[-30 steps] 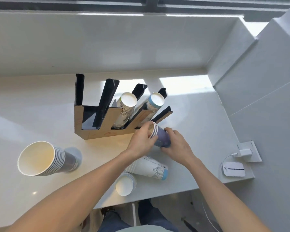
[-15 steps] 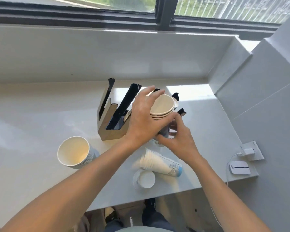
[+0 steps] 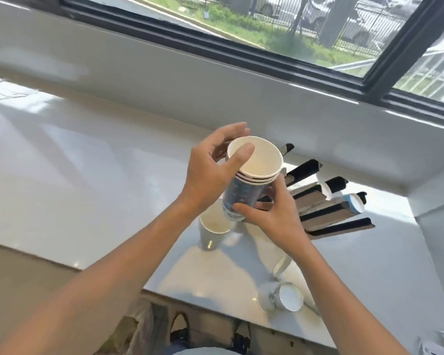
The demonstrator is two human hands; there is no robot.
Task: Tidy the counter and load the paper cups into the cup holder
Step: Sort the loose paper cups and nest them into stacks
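A short stack of dark blue paper cups (image 3: 249, 184) is held upright above the counter, white insides facing me. My left hand (image 3: 212, 170) grips its rim, thumb over the lip. My right hand (image 3: 272, 213) clasps its base from below. Behind the hands stands the wood-and-black cup holder (image 3: 328, 211), seen end-on, with two cup stacks in its slots (image 3: 353, 203). A separate stack of cups (image 3: 214, 230) stands upright on the counter under my left wrist. More cups (image 3: 285, 297) lie on their sides near the counter's front edge.
The white counter (image 3: 75, 180) stretches left, bounded by a white sill and a dark-framed window (image 3: 254, 55). A white wall block (image 3: 441, 226) closes the right side. The counter's front edge runs diagonally, with floor and shoes below.
Both hands have lifted the blue cup stack higher and turned it upright. The view has swung up and left, so the window and outdoors now show and the holder appears end-on.
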